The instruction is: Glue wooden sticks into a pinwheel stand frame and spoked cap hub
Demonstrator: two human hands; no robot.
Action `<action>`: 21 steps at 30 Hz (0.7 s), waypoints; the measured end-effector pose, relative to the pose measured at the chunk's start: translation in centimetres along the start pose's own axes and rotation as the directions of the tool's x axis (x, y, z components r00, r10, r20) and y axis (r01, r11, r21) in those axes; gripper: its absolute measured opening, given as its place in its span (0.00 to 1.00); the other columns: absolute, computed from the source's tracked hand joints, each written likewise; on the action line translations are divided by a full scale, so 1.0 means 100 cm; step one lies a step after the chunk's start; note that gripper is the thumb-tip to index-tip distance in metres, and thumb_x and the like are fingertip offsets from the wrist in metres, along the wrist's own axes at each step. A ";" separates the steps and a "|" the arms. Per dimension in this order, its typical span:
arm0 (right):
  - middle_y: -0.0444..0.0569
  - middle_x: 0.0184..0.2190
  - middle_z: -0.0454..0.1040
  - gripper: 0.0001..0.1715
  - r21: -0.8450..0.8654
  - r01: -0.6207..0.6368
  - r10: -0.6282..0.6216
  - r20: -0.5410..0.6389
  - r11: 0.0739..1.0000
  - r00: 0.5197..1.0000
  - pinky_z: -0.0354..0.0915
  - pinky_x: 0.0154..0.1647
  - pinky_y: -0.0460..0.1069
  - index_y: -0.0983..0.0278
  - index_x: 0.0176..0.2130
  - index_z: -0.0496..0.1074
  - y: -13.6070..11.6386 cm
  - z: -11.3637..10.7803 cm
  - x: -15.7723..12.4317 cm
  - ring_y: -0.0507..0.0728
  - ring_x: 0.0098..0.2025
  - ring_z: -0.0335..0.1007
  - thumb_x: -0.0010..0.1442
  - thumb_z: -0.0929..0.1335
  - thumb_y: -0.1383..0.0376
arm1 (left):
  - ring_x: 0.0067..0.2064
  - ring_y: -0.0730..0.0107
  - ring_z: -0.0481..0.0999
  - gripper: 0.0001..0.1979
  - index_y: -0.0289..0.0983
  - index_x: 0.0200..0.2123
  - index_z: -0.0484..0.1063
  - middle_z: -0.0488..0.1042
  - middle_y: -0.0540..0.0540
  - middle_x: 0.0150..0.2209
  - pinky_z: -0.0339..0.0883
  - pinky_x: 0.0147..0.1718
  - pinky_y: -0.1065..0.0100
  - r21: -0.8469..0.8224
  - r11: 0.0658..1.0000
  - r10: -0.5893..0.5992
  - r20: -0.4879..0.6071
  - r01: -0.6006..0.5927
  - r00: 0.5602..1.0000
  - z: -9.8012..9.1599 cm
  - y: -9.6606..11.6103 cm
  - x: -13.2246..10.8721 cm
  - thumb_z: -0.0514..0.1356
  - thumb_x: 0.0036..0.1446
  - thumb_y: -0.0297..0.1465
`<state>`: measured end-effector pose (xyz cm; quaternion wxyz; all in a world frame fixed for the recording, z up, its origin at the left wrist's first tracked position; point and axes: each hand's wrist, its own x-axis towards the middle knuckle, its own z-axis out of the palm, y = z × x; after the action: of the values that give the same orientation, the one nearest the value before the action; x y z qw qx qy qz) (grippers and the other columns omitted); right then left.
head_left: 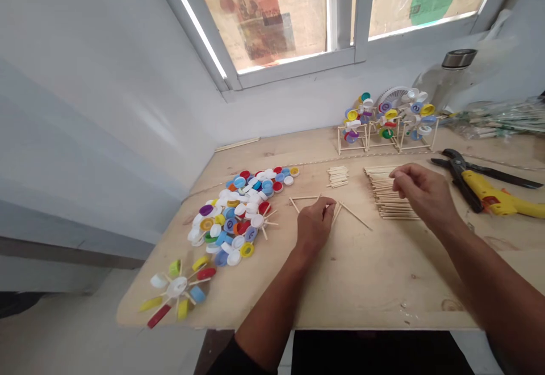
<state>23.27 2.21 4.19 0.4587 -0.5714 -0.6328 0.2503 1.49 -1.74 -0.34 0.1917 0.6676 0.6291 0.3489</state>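
My left hand (pixel 315 222) rests on the plywood table (pixel 361 273), fingers curled onto thin wooden sticks (pixel 306 199) laid out in a partial frame shape. My right hand (pixel 419 190) hovers over a long pile of wooden sticks (pixel 385 196), fingers bent and pinched together; whether a stick is between them is not visible. A smaller bundle of short sticks (pixel 338 175) lies just beyond the left hand.
A heap of coloured bottle caps (pixel 238 213) lies to the left, with a cap pinwheel (pixel 179 290) near the front left corner. Finished cap-and-stick wheels (pixel 389 119) stand at the back. A yellow glue gun (pixel 498 199), black pliers (pixel 460 168) and a jar (pixel 455 74) sit at the right.
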 end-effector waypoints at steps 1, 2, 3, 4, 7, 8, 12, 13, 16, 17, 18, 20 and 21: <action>0.43 0.19 0.67 0.09 0.055 -0.020 0.021 -0.021 0.998 1.000 0.56 0.21 0.44 0.63 0.28 0.69 0.000 -0.006 0.002 0.49 0.20 0.60 0.53 0.64 0.60 | 0.22 0.75 0.64 0.11 0.37 0.36 0.75 0.68 0.52 0.20 0.54 0.24 0.74 -0.002 1.000 0.004 0.002 -0.004 1.000 0.000 0.000 0.000 0.53 0.58 0.30; 0.43 0.19 0.67 0.08 0.088 -0.034 0.038 -0.039 0.996 0.999 0.57 0.21 0.44 0.63 0.27 0.68 0.001 -0.012 0.003 0.49 0.20 0.60 0.52 0.64 0.61 | 0.22 0.75 0.64 0.11 0.37 0.36 0.75 0.68 0.52 0.19 0.54 0.24 0.74 -0.001 1.000 0.006 0.003 -0.006 1.000 0.000 0.001 -0.001 0.53 0.58 0.30; 0.43 0.19 0.67 0.08 0.098 -0.046 0.051 -0.051 0.994 0.997 0.57 0.21 0.44 0.63 0.27 0.68 0.002 -0.017 0.004 0.49 0.20 0.60 0.52 0.65 0.61 | 0.22 0.75 0.64 0.11 0.37 0.36 0.75 0.67 0.53 0.19 0.54 0.24 0.74 0.001 1.000 0.008 0.004 -0.008 1.000 0.000 0.001 -0.001 0.53 0.58 0.30; 0.43 0.19 0.67 0.07 0.093 -0.057 0.063 -0.059 0.994 0.996 0.57 0.21 0.44 0.63 0.26 0.68 0.005 -0.021 0.004 0.49 0.21 0.60 0.51 0.65 0.61 | 0.22 0.75 0.64 0.11 0.37 0.36 0.75 0.67 0.53 0.19 0.54 0.24 0.74 0.002 1.000 0.008 0.006 -0.008 1.000 0.000 0.001 -0.001 0.53 0.58 0.30; 0.43 0.19 0.67 0.07 0.053 -0.101 0.104 -0.062 0.994 0.993 0.59 0.22 0.45 0.63 0.24 0.68 0.016 -0.030 0.004 0.50 0.21 0.61 0.50 0.65 0.61 | 0.22 0.75 0.63 0.11 0.38 0.36 0.75 0.66 0.53 0.19 0.54 0.25 0.74 0.004 1.000 0.005 0.013 -0.005 1.000 0.000 0.001 -0.002 0.53 0.58 0.31; 0.43 0.18 0.67 0.08 0.035 -0.110 0.112 -0.055 0.993 0.992 0.59 0.22 0.45 0.63 0.24 0.67 0.018 -0.032 0.004 0.50 0.21 0.61 0.50 0.65 0.61 | 0.22 0.75 0.63 0.11 0.38 0.36 0.75 0.66 0.53 0.19 0.54 0.25 0.74 0.003 1.000 0.004 0.017 -0.004 1.000 0.001 0.001 -0.002 0.53 0.58 0.31; 0.42 0.17 0.65 0.13 -0.151 -0.035 0.053 0.117 0.988 0.992 0.56 0.22 0.45 0.62 0.21 0.65 0.020 -0.039 0.004 0.49 0.20 0.59 0.52 0.64 0.59 | 0.22 0.75 0.62 0.11 0.37 0.36 0.75 0.65 0.53 0.19 0.53 0.25 0.74 0.011 1.000 -0.010 0.030 0.010 1.000 0.001 0.000 -0.002 0.53 0.57 0.30; 0.41 0.16 0.63 0.14 -0.214 0.006 0.033 0.179 0.977 0.983 0.55 0.22 0.45 0.62 0.20 0.65 0.020 -0.041 0.004 0.49 0.20 0.58 0.52 0.64 0.57 | 0.22 0.75 0.62 0.11 0.37 0.36 0.75 0.65 0.53 0.18 0.53 0.25 0.74 0.013 1.000 -0.014 0.035 0.014 0.999 0.001 0.000 -0.002 0.53 0.57 0.30; 0.41 0.17 0.63 0.18 -0.323 0.095 -0.008 0.262 0.942 0.965 0.54 0.22 0.45 0.62 0.22 0.66 0.025 -0.047 0.003 0.49 0.21 0.57 0.54 0.63 0.53 | 0.21 0.75 0.61 0.11 0.37 0.35 0.75 0.63 0.54 0.18 0.52 0.25 0.74 0.012 1.000 -0.019 0.048 0.018 0.999 0.000 0.001 -0.001 0.53 0.57 0.31; 0.42 0.19 0.66 0.18 -0.332 0.107 -0.020 0.256 0.937 0.966 0.55 0.23 0.46 0.62 0.23 0.67 0.029 -0.048 0.003 0.50 0.22 0.58 0.54 0.63 0.52 | 0.21 0.75 0.61 0.11 0.37 0.34 0.75 0.63 0.54 0.18 0.52 0.24 0.74 0.011 1.000 -0.017 0.050 0.016 0.999 0.000 0.002 -0.001 0.53 0.57 0.31; 0.43 0.21 0.68 0.18 -0.331 0.116 -0.032 0.247 0.937 0.968 0.56 0.24 0.46 0.62 0.25 0.68 0.033 -0.050 0.002 0.50 0.24 0.60 0.54 0.63 0.51 | 0.21 0.75 0.60 0.11 0.37 0.34 0.75 0.62 0.54 0.18 0.52 0.24 0.74 0.011 1.000 -0.015 0.052 0.014 0.999 0.000 0.003 -0.001 0.53 0.57 0.31; 0.44 0.24 0.71 0.18 -0.331 0.130 -0.048 0.246 0.935 0.968 0.57 0.26 0.46 0.62 0.26 0.70 0.041 -0.051 0.002 0.51 0.26 0.61 0.54 0.63 0.52 | 0.21 0.76 0.60 0.11 0.37 0.33 0.75 0.62 0.54 0.17 0.52 0.24 0.74 0.014 1.000 -0.015 0.057 0.014 0.998 -0.001 0.004 -0.001 0.53 0.57 0.31; 0.45 0.25 0.72 0.17 -0.334 0.140 -0.053 0.255 0.932 0.965 0.58 0.26 0.46 0.62 0.27 0.71 0.044 -0.051 0.001 0.52 0.26 0.62 0.54 0.63 0.52 | 0.21 0.76 0.60 0.11 0.37 0.33 0.75 0.61 0.54 0.17 0.52 0.24 0.74 0.017 1.000 -0.016 0.060 0.015 0.998 -0.001 0.005 -0.001 0.53 0.57 0.31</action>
<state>29.90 2.26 2.82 0.2812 -0.5769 -0.7458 0.1785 1.73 -1.97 0.03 0.2079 0.6743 0.6312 0.3220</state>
